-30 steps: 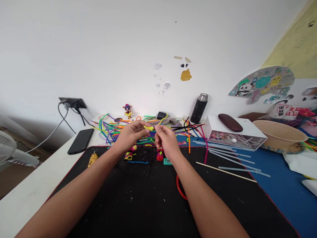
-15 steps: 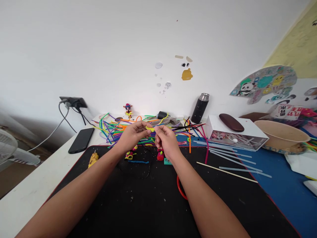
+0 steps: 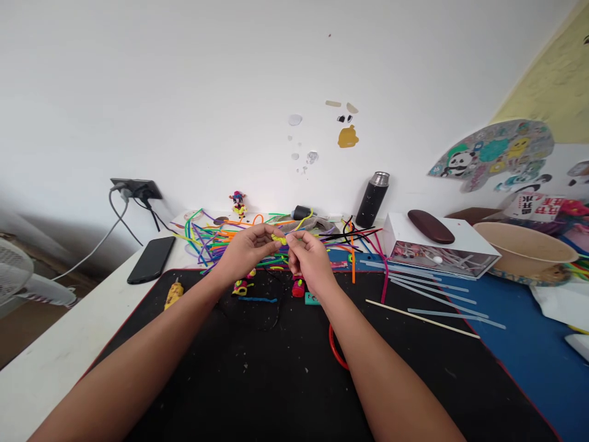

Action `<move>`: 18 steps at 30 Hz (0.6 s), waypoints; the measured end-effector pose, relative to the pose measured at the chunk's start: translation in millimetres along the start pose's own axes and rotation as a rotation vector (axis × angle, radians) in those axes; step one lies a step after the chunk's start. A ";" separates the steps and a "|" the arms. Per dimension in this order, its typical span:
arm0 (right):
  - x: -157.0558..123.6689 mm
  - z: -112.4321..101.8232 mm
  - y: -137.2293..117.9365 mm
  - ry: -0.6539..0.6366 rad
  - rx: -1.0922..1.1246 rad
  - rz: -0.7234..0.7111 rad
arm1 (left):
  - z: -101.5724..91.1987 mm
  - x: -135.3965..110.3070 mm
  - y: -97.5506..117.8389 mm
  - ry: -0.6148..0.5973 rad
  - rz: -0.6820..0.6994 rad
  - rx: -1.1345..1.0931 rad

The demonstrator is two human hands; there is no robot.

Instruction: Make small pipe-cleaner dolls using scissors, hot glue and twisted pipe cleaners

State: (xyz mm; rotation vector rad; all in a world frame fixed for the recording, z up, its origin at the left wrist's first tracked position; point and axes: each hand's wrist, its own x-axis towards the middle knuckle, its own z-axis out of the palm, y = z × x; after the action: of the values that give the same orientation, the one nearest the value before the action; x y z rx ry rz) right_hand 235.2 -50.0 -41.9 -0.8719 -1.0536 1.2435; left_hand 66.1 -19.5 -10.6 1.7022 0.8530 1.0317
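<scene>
Between my two hands is a small yellow pipe cleaner piece (image 3: 278,239), bent or twisted on itself. My left hand (image 3: 247,248) pinches its left end between thumb and fingers. The thumb and forefinger of my right hand (image 3: 309,255) close on its right end. Both hands are above the far part of the black mat (image 3: 257,387), in front of a heap of coloured pipe cleaners (image 3: 202,245). Below them lie small pink and yellow pieces (image 3: 242,286), a red and pink piece (image 3: 298,287) and a short blue pipe cleaner (image 3: 257,300).
A black phone (image 3: 151,260) and a yellow glue gun (image 3: 173,296) lie to the left. At the right are a black flask (image 3: 372,199), a white box (image 3: 396,230) with a glasses case (image 3: 430,226), clear glue sticks (image 3: 442,291), a wooden stick (image 3: 423,319) and red-handled scissors (image 3: 337,347).
Hardly anything differs. Both hands keep their pinch on the yellow piece at the same place, with only a slight shift of the view.
</scene>
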 end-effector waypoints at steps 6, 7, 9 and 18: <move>-0.5 -0.7 -1.3 0.006 -0.008 0.001 | -0.4 -0.1 4.1 -0.012 -0.038 0.040; -0.6 -1.0 -2.3 0.009 0.001 0.003 | -2.2 0.6 4.9 0.002 -0.037 0.040; -0.4 -2.6 -5.3 0.023 0.021 -0.001 | -8.4 2.8 6.1 0.069 -0.009 0.017; -0.5 -13.2 -8.8 0.049 -0.422 -0.167 | -36.0 10.8 9.3 0.300 0.119 -0.115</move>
State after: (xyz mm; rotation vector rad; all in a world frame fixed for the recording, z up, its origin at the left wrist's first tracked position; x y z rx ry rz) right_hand 250.4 -51.2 -37.7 -1.1011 -1.3462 0.8683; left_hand 38.5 0.0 8.4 1.5379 0.8698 1.4154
